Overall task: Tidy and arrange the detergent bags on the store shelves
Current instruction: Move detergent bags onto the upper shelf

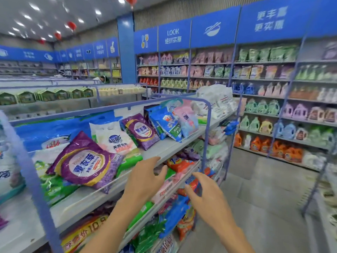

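Left hand (145,178): fingers spread, holding nothing, in front of the top shelf (164,149) edge. Right hand (206,194): likewise spread, empty; fingertips at the orange-and-blue bag (193,184) on the second shelf, contact unclear. Large purple bag (82,165) lies left of the left hand, slanted on the heap, one corner pointing far. Smaller purple bag (140,132): long axis far-left to near-right.

Bright ceiling lights (27,16) overhead; soft blur throughout, edges bent.

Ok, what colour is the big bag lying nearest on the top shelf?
The bag is purple with a gold-ringed white oval label; head view.
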Demonstrator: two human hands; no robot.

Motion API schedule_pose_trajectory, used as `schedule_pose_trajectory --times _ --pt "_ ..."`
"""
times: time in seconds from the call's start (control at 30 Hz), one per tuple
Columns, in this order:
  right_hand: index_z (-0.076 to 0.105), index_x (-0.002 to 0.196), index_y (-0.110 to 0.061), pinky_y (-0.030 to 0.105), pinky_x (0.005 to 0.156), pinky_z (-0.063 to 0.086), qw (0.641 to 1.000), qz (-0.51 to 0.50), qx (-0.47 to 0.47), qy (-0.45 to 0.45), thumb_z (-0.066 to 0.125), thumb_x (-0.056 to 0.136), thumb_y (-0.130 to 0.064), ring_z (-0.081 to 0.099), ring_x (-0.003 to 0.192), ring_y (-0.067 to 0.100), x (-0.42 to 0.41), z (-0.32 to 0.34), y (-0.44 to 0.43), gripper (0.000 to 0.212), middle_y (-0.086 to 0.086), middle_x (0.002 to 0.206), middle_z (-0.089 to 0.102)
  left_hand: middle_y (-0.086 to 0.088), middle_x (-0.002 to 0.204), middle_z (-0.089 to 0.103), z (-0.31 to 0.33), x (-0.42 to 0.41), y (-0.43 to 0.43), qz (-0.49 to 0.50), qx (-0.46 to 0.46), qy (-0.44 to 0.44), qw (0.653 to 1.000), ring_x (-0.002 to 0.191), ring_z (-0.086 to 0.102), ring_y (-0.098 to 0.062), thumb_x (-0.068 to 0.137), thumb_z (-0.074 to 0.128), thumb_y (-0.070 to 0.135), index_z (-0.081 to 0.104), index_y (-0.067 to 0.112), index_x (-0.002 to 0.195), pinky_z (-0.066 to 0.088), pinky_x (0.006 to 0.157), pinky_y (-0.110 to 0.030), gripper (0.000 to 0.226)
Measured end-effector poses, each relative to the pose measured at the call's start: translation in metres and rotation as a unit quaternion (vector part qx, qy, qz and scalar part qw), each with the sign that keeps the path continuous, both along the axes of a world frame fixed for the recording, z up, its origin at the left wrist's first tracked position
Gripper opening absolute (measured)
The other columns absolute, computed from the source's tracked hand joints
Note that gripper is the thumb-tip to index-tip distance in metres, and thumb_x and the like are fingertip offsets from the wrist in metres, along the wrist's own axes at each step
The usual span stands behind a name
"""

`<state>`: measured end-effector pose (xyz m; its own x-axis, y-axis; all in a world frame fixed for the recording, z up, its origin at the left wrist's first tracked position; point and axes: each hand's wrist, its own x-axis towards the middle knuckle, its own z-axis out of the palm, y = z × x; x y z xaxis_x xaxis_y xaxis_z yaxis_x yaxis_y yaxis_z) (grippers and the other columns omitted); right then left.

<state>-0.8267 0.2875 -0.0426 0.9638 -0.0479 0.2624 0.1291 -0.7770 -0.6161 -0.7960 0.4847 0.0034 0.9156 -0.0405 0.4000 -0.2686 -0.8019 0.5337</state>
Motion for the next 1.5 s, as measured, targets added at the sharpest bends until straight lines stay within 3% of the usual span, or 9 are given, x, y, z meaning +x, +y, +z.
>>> schedule_pose_trajectory --times 0.27,0.4,0.57,0.67,0.73,0.87,0.97,1.23,1.5 --pt "0.04 0.151 -0.036 0.03 0.114 0.034 1.0 -0.002 -0.011 0.007 0.051 0.1 -0.056 0.033 0.144 0.005 0.14 -0.005 -0.127 0.056 -0.018 0.154 0.042 0.005 0.125 0.07 -0.023 0.139 -0.102 0.014 0.027 -0.006 1.0 0.118 0.061 -0.017 0.098 0.058 0.048 0.061 0.025 0.138 0.047 0.095 -0.032 0.047" --pt "0.04 0.15 -0.04 0.027 0.109 0.036 1.0 0.015 -0.006 0.022 0.049 0.101 -0.055 0.037 0.141 0.004 0.208 0.001 -0.196 0.052 -0.02 0.151 0.044 0.007 0.113 0.073 -0.03 0.198 -0.168 0.024 0.034 0.006 0.999 0.106 0.066 -0.017 0.095 0.057 0.049 0.067 0.028 0.128 0.053 0.087 -0.034 0.041" --pt "0.038 0.153 -0.034 0.031 0.113 0.035 0.999 0.028 -0.004 0.028 0.048 0.102 -0.056 0.036 0.144 0.009 0.294 0.002 -0.273 0.057 -0.014 0.156 0.041 0.01 0.12 0.071 -0.035 0.273 -0.241 0.036 0.055 0.015 0.998 0.111 0.064 -0.013 0.093 0.048 0.058 0.063 0.029 0.134 0.053 0.091 -0.034 0.052" --pt "0.037 0.155 -0.032 0.035 0.118 0.033 0.999 0.034 0.004 0.032 0.047 0.101 -0.058 0.033 0.147 0.01 0.34 -0.002 -0.304 0.061 -0.012 0.159 0.039 0.011 0.107 0.073 -0.034 0.31 -0.275 0.039 0.054 0.026 0.997 0.102 0.066 -0.014 0.094 0.053 0.052 0.067 0.031 0.122 0.054 0.085 -0.035 0.037" --pt "0.036 0.156 -0.031 0.035 0.119 0.032 0.998 0.044 0.007 0.035 0.047 0.102 -0.057 0.032 0.148 0.01 0.374 -0.004 -0.322 0.061 -0.012 0.16 0.038 0.007 0.11 0.073 -0.034 0.338 -0.291 0.06 0.039 0.013 0.997 0.107 0.066 -0.017 0.096 0.057 0.047 0.068 0.029 0.121 0.053 0.087 -0.034 0.033" --pt "0.038 0.155 -0.033 0.036 0.119 0.033 0.998 0.062 0.017 0.027 0.048 0.101 -0.056 0.034 0.147 0.01 0.449 -0.008 -0.351 0.059 -0.014 0.16 0.038 0.001 0.132 0.068 -0.038 0.404 -0.307 0.107 0.019 0.005 0.994 0.123 0.061 -0.021 0.097 0.06 0.043 0.059 0.028 0.14 0.048 0.096 -0.034 0.046" --pt "0.039 0.154 -0.033 0.036 0.119 0.033 0.996 0.078 0.024 0.025 0.05 0.101 -0.055 0.035 0.146 0.011 0.505 -0.01 -0.364 0.059 -0.012 0.158 0.04 -0.002 0.139 0.064 -0.04 0.455 -0.312 0.137 0.011 0.007 0.991 0.128 0.057 -0.023 0.098 0.058 0.043 0.057 0.022 0.143 0.045 0.101 -0.035 0.049" --pt "0.046 0.151 -0.026 0.039 0.113 0.041 0.988 0.142 0.051 0.012 0.055 0.1 -0.049 0.046 0.139 0.015 0.631 -0.002 -0.369 0.056 -0.008 0.151 0.051 -0.004 0.13 0.068 -0.043 0.532 -0.317 0.235 0.0 -0.029 0.971 0.121 0.061 -0.025 0.096 0.064 0.037 0.064 0.015 0.134 0.046 0.099 -0.036 0.044" --pt "0.044 0.152 -0.022 0.038 0.109 0.04 0.975 0.218 0.043 0.019 0.055 0.101 -0.048 0.049 0.138 0.022 0.746 -0.006 -0.373 0.058 -0.001 0.153 0.05 -0.009 0.137 0.063 -0.045 0.583 -0.327 0.36 0.036 -0.016 0.932 0.13 0.053 -0.031 0.097 0.06 0.041 0.06 0.012 0.138 0.043 0.109 -0.047 0.05"
